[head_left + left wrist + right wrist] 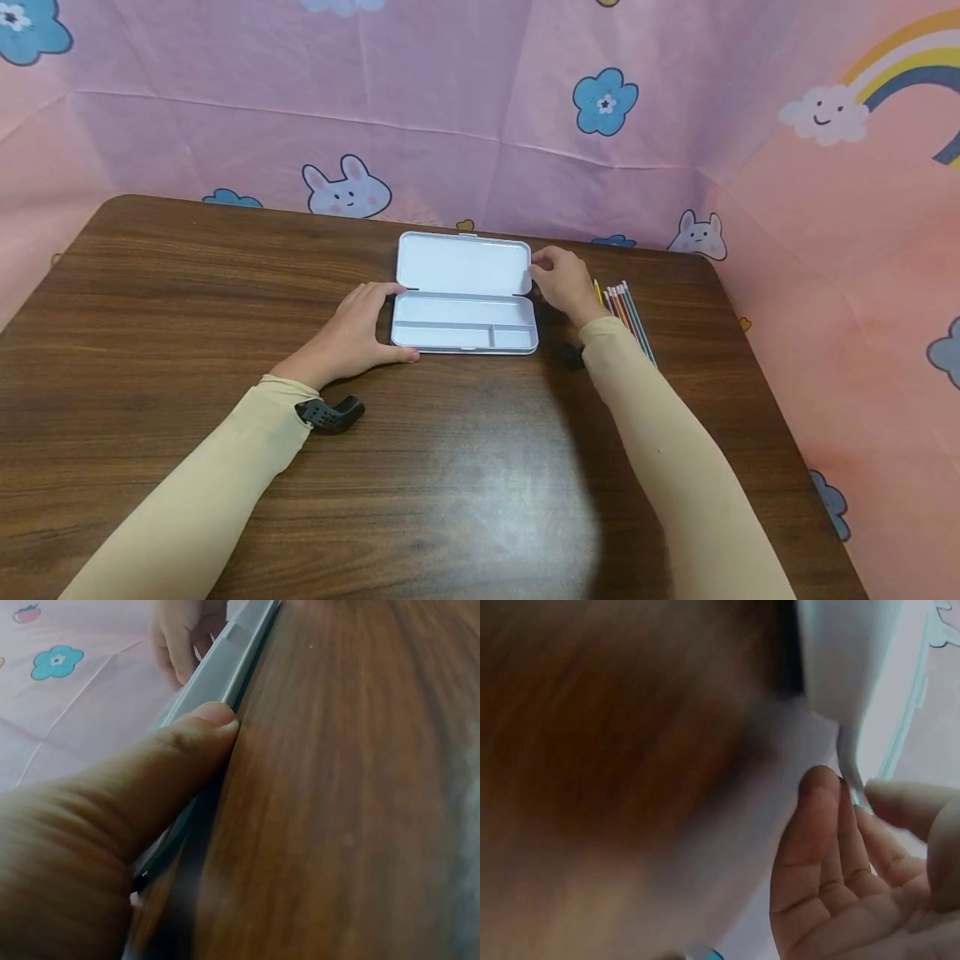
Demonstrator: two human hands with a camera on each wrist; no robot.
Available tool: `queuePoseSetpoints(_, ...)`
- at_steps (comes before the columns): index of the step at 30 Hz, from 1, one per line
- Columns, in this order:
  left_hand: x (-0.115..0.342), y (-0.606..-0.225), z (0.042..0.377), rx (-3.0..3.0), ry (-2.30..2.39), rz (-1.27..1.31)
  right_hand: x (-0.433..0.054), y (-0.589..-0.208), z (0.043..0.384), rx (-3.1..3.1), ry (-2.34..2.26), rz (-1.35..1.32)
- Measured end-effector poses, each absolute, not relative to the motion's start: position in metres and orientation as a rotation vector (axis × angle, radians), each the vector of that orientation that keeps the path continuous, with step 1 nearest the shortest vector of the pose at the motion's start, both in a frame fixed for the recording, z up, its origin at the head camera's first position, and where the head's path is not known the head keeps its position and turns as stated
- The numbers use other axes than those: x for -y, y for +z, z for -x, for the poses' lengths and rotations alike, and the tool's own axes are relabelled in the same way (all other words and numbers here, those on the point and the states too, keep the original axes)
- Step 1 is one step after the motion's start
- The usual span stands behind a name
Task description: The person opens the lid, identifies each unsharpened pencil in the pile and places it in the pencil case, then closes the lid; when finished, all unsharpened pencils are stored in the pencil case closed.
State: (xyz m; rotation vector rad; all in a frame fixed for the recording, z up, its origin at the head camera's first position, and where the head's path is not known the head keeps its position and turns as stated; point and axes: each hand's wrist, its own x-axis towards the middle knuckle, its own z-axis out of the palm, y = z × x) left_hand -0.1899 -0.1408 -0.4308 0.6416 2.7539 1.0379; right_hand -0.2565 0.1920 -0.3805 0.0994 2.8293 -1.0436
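Observation:
A white pencil case [465,308] lies unfolded on the table, its lid [463,263] raised at the back and its divided tray facing me. My left hand [347,336] holds the case at its left end, thumb along the front edge and fingers near the hinge. In the left wrist view the thumb [180,750] presses on the case's long side. At the lid's right edge my right hand [564,283] pinches the rim between thumb and fingers. The right wrist view shows the fingertips [821,784] right at that rim.
Several pencils [628,317] lie on the brown wooden table [450,483] just right of my right hand, partly hidden by the forearm. A patterned cloth [450,108] hangs behind the table and along its right side. Each wrist wears a black device [332,414].

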Motion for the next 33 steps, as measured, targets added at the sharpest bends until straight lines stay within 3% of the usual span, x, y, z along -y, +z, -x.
queuePoseSetpoints(8,0.139,-0.432,0.191,-2.757,1.038,-0.657,-0.246,-0.345,0.217,-2.918,-0.781,0.160)
queuePoseSetpoints(19,0.140,-0.435,0.191,-2.772,1.043,-0.647,-0.357,-0.355,0.163,-2.829,-0.585,-0.004)
queuePoseSetpoints(33,0.140,-0.435,0.191,-2.774,1.043,-0.660,-0.370,-0.372,0.150,-2.679,-0.850,-0.137)
